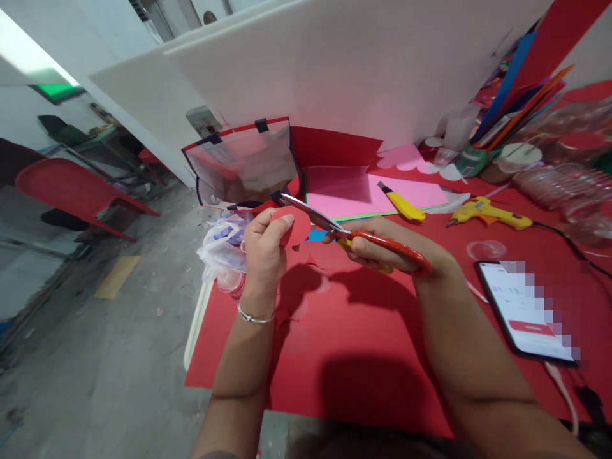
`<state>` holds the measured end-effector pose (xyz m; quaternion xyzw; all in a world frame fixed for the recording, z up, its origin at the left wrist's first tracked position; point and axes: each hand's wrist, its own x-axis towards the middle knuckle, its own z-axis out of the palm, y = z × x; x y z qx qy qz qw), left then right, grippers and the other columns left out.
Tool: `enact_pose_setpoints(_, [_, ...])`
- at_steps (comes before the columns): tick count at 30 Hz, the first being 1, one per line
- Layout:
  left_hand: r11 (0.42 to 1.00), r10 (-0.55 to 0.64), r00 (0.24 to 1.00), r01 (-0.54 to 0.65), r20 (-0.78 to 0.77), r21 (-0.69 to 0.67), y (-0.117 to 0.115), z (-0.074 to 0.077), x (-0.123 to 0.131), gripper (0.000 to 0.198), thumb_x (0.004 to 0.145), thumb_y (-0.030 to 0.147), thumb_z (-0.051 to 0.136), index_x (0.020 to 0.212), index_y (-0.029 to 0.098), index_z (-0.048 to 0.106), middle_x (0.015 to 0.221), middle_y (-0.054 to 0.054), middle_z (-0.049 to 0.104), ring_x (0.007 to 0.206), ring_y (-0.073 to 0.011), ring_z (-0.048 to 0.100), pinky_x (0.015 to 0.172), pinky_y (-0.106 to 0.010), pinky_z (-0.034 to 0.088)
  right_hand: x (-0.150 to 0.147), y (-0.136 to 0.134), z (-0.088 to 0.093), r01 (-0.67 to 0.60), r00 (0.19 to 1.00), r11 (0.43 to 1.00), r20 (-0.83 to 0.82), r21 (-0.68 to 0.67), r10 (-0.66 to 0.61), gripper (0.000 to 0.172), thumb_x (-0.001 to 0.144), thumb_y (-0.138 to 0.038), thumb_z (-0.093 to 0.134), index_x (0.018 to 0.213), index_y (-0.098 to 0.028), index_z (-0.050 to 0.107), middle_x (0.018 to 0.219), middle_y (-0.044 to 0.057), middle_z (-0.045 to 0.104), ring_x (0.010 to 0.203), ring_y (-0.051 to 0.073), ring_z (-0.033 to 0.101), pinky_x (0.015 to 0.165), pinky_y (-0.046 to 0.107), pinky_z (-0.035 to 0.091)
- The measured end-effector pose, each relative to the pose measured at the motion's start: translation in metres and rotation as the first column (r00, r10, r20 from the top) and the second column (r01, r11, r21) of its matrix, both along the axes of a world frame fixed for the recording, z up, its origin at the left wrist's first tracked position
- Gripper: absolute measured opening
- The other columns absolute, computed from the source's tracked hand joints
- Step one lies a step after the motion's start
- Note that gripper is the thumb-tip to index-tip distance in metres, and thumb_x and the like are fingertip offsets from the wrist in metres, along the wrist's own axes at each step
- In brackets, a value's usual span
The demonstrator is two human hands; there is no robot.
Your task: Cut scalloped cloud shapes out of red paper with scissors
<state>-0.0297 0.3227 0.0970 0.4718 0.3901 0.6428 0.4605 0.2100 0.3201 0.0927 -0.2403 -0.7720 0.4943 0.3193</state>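
Red paper piece is up in the air over the table, right by the blade end of the scissors, so I'll use those as the landmark for everything. Rounded edge on it. Left hand has it pinched, thumb on top, just left of the scissors; there's a silver bracelet on that wrist. Right hand is wrapped around the red handles of the scissors. Blades run along the paper's upper edge, but honestly can't tell if they're biting into it or how far apart they are.

Below the scissors there's a big red sheet lying flat on the table. Just beyond them: pink paper with a yellow cutter lying partly over it. Left of and past the scissors' tips stands a tote bag, with a white plastic bag nearer. Off to the right of the scissors you've got a yellow glue gun, then a phone lying screen up, closer in. Way left of the scissors, a red chair on the floor.
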Motion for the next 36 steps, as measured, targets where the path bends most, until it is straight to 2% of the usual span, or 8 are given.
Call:
enact_pose_setpoints(3, [1.0, -0.003, 1.0, 0.003, -0.006, 0.002, 0.0001, 0.0003, -0.0004, 0.034, 0.078, 0.038, 0.085, 0.061, 0.023, 0.059, 0.054, 0.003, 0.059, 0.045, -0.0103, 0.052, 0.041, -0.022, 0.047, 0.0005, -0.0001, -0.0004, 0.002, 1.0, 1.0, 0.009, -0.001, -0.001, 0.063, 0.113, -0.073, 0.056, 0.121, -0.013, 0.072, 0.069, -0.006, 0.048, 0.054, 0.01, 0.041, 0.049, 0.024, 0.034])
enact_pose_setpoints(8, [1.0, -0.005, 1.0, 0.005, -0.004, 0.01, 0.0003, -0.0002, -0.0009, 0.035, 0.08, 0.04, 0.085, 0.062, 0.023, 0.06, 0.055, 0.003, 0.059, 0.044, -0.0106, 0.053, 0.042, -0.023, 0.046, 0.0009, 0.0001, -0.0018, 0.023, 1.0, 1.0, 0.005, -0.005, -0.023, 0.065, 0.11, -0.079, 0.055, 0.102, -0.016, 0.067, 0.072, -0.005, 0.047, 0.054, 0.009, 0.041, 0.05, 0.024, 0.034])
enact_pose_setpoints(18, [0.999, 0.027, 1.0, -0.027, 0.007, 0.019, 0.0015, -0.0013, -0.002, 0.031, 0.078, 0.034, 0.081, 0.06, 0.023, 0.057, 0.053, 0.003, 0.058, 0.046, -0.0114, 0.055, 0.041, -0.022, 0.046, 0.0001, 0.0007, -0.0023, 0.009, 1.0, 1.0, 0.006, 0.005, -0.009, 0.062, 0.112, -0.074, 0.057, 0.112, -0.014, 0.071, 0.072, -0.005, 0.047, 0.055, 0.009, 0.041, 0.05, 0.023, 0.034])
enact_pose_setpoints(26, [0.999, 0.032, 0.999, -0.032, -0.001, 0.036, 0.0036, -0.0024, -0.0043, 0.029, 0.077, 0.034, 0.079, 0.06, 0.023, 0.059, 0.053, 0.003, 0.057, 0.045, -0.0118, 0.056, 0.041, -0.022, 0.045, 0.001, -0.0024, -0.0013, 0.035, 0.999, 0.999, 0.023, -0.022, -0.034, 0.057, 0.112, -0.07, 0.06, 0.112, -0.014, 0.071, 0.071, -0.006, 0.047, 0.056, 0.009, 0.04, 0.051, 0.023, 0.034])
enact_pose_setpoints(36, [0.999, 0.048, 0.999, -0.047, -0.02, 0.025, 0.0037, -0.002, -0.0056, 0.03, 0.077, 0.035, 0.079, 0.06, 0.023, 0.058, 0.053, 0.003, 0.057, 0.046, -0.011, 0.056, 0.041, -0.022, 0.044, 0.0023, -0.0022, 0.0011, 0.037, 0.998, 0.997, 0.05, -0.061, -0.034, 0.058, 0.109, -0.074, 0.061, 0.106, -0.016, 0.068, 0.069, -0.007, 0.045, 0.056, 0.009, 0.039, 0.05, 0.023, 0.032])
